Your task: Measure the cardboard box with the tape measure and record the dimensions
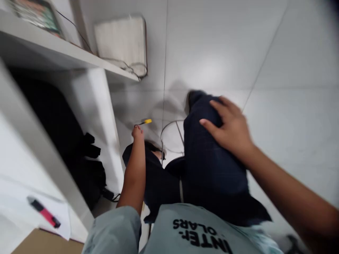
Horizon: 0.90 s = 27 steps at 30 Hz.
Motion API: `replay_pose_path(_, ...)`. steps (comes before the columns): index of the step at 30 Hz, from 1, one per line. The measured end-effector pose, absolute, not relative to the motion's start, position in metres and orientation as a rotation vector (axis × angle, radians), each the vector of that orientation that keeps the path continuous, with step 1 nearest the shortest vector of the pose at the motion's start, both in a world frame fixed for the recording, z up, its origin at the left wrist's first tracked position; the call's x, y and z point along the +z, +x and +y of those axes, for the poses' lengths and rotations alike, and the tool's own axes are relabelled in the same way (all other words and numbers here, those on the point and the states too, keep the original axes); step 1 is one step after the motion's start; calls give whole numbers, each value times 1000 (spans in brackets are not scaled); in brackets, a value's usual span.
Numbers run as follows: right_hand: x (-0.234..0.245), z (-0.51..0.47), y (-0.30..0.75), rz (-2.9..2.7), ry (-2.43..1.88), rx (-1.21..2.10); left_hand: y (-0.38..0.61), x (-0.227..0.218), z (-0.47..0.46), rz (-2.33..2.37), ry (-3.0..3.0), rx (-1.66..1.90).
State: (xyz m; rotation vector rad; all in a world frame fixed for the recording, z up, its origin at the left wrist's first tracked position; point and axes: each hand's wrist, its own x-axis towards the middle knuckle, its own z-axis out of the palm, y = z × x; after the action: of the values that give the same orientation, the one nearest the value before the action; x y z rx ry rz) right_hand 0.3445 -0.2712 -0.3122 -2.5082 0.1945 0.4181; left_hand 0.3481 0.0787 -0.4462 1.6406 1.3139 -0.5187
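My left hand (138, 132) reaches down low beside my left leg, its fingers closed. From it sticks a thin dark rod with a yellow end (148, 121), and the part inside the fingers is hidden. Over on the right, my right hand (231, 127) lies on my right knee, clad in dark blue trousers (209, 158). Its fingers are spread and it holds nothing.
To the left stands a white shelf unit (97, 81) with a black bag (53, 113) inside. A red and black pen-like tool (45, 212) lies on white paper above a brown surface (45, 243). A pale flat box (120, 42) with a cable is further ahead, over grey floor tiles.
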Motion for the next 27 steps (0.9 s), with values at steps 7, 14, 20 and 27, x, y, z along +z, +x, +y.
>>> replay_pose_path(7,-315,-219,396,-528,-2663,286,296,-241,10,742,1530,-385)
replay_pose_path(14,-241,-129,340,-1010,-1978,127,218,-114,-48,-237,1795,-61)
replay_pose_path(20,-165,-110,269,-626,-1649,608,114,-76,-33,-25,2007,432)
replay_pose_path(27,-131,-91,204,-964,-1567,742,74,-139,-39,765,1372,696)
